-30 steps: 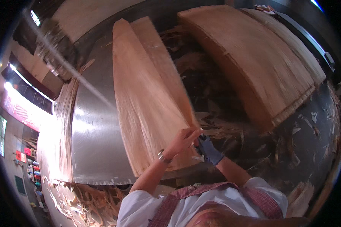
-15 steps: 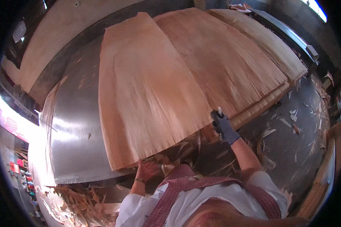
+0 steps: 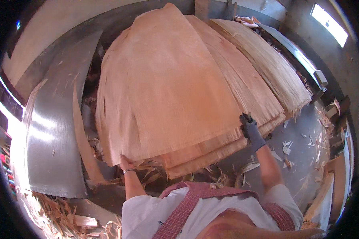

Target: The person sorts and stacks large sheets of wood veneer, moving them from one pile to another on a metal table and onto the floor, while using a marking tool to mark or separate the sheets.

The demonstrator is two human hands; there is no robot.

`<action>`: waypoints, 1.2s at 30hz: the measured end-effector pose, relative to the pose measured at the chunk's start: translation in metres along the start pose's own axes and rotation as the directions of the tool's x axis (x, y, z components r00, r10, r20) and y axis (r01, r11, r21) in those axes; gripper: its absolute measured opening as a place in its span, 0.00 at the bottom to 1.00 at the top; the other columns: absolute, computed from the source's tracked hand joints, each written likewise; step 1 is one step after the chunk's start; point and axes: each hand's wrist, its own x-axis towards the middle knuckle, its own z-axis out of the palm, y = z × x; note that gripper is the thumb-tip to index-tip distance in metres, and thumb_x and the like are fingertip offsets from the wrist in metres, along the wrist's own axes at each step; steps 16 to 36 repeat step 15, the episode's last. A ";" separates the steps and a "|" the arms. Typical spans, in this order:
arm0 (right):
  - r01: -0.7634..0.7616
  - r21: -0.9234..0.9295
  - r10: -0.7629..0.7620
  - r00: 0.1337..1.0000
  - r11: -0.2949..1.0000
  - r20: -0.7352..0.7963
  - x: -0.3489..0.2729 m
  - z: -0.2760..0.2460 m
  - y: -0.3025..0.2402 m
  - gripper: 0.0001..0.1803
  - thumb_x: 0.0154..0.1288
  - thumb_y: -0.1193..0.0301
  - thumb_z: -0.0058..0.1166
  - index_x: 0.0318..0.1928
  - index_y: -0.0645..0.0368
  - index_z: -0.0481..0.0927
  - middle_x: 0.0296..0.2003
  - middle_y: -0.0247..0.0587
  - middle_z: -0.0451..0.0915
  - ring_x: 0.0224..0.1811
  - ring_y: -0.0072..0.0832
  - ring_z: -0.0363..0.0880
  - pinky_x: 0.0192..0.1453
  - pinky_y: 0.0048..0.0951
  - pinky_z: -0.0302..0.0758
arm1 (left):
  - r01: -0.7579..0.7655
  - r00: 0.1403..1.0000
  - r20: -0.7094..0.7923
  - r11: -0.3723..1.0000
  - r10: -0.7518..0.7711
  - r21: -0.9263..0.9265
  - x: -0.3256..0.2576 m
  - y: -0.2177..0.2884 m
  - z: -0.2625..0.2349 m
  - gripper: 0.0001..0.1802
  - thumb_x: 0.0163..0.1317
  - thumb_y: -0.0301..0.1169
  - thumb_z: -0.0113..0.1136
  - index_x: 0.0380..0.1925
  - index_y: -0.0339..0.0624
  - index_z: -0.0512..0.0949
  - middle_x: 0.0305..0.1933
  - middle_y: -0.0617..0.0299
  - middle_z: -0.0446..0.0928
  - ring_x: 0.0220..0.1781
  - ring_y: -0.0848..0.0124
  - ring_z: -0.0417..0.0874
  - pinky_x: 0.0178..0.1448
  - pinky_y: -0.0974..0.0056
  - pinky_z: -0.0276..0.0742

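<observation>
A large thin sheet of reddish wood veneer [image 3: 163, 83] lies on top of a thick stack of veneer sheets [image 3: 211, 153]. My left hand [image 3: 125, 163], bare with a bracelet at the wrist, grips the sheet's near left corner. My right hand [image 3: 249, 127], in a dark glove, grips the sheet's near right edge. The sheet spreads away from me over the pile.
A second, paler veneer stack [image 3: 267, 63] lies to the right. A shiny metal table [image 3: 52, 147] stands at the left. Veneer scraps [image 3: 56, 211] litter the floor at lower left, and chips [image 3: 291, 145] lie on the grey floor at right.
The sheet has swung from the metal table over onto the stack. My hands have moved apart to its two near corners, and my view has turned to the right.
</observation>
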 end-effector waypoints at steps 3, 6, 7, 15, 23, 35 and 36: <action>0.006 -0.019 -0.007 0.997 1.000 -0.072 0.051 -0.083 0.001 0.19 0.62 0.55 0.60 0.48 0.49 0.78 0.20 0.24 0.71 0.14 0.16 0.65 0.15 0.21 0.58 | 0.097 0.988 0.106 0.987 -0.111 0.128 -0.064 -0.063 0.060 0.14 0.62 0.47 0.61 0.33 0.49 0.79 0.21 0.75 0.71 0.21 0.75 0.70 0.21 0.66 0.62; 0.048 -0.019 -0.049 0.997 0.999 -0.052 0.103 -0.152 0.010 0.23 0.63 0.57 0.59 0.56 0.49 0.77 0.24 0.22 0.73 0.15 0.15 0.66 0.16 0.20 0.58 | 0.097 0.993 0.064 0.991 -0.103 0.093 -0.129 -0.099 0.120 0.14 0.63 0.48 0.59 0.32 0.50 0.78 0.21 0.74 0.72 0.22 0.74 0.70 0.21 0.66 0.64; 0.046 -0.039 -0.048 0.997 0.998 -0.059 0.118 -0.167 0.009 0.23 0.63 0.56 0.60 0.56 0.49 0.77 0.25 0.22 0.74 0.15 0.14 0.67 0.15 0.20 0.58 | 0.113 0.994 -0.020 0.989 -0.111 0.099 -0.134 -0.104 0.132 0.15 0.65 0.49 0.56 0.28 0.51 0.75 0.20 0.73 0.70 0.20 0.73 0.70 0.21 0.66 0.64; 0.135 -0.145 -0.126 0.989 0.980 0.073 0.291 -0.312 0.081 0.30 0.58 0.52 0.63 0.59 0.47 0.75 0.35 0.33 0.84 0.18 0.23 0.76 0.17 0.26 0.67 | -0.009 0.991 0.133 0.999 0.005 0.031 -0.178 -0.207 0.183 0.15 0.63 0.48 0.56 0.42 0.54 0.74 0.22 0.72 0.71 0.23 0.73 0.73 0.26 0.62 0.73; 0.135 -0.145 -0.126 0.989 0.980 0.073 0.291 -0.312 0.081 0.30 0.58 0.52 0.63 0.59 0.47 0.75 0.35 0.33 0.84 0.18 0.23 0.76 0.17 0.26 0.67 | -0.009 0.991 0.133 0.999 0.005 0.031 -0.178 -0.207 0.183 0.15 0.63 0.48 0.56 0.42 0.54 0.74 0.22 0.72 0.71 0.23 0.73 0.73 0.26 0.62 0.73; 0.135 -0.145 -0.126 0.989 0.980 0.073 0.291 -0.312 0.081 0.30 0.58 0.52 0.63 0.59 0.47 0.75 0.35 0.33 0.84 0.18 0.23 0.76 0.17 0.26 0.67 | -0.009 0.991 0.133 0.999 0.005 0.031 -0.178 -0.207 0.183 0.15 0.63 0.48 0.56 0.42 0.54 0.74 0.22 0.72 0.71 0.23 0.73 0.73 0.26 0.62 0.73; 0.135 -0.145 -0.126 0.989 0.980 0.073 0.291 -0.312 0.081 0.30 0.58 0.52 0.63 0.59 0.47 0.75 0.35 0.33 0.84 0.18 0.23 0.76 0.17 0.26 0.67 | -0.009 0.991 0.133 0.999 0.005 0.031 -0.178 -0.207 0.183 0.15 0.63 0.48 0.56 0.42 0.54 0.74 0.22 0.72 0.71 0.23 0.73 0.73 0.26 0.62 0.73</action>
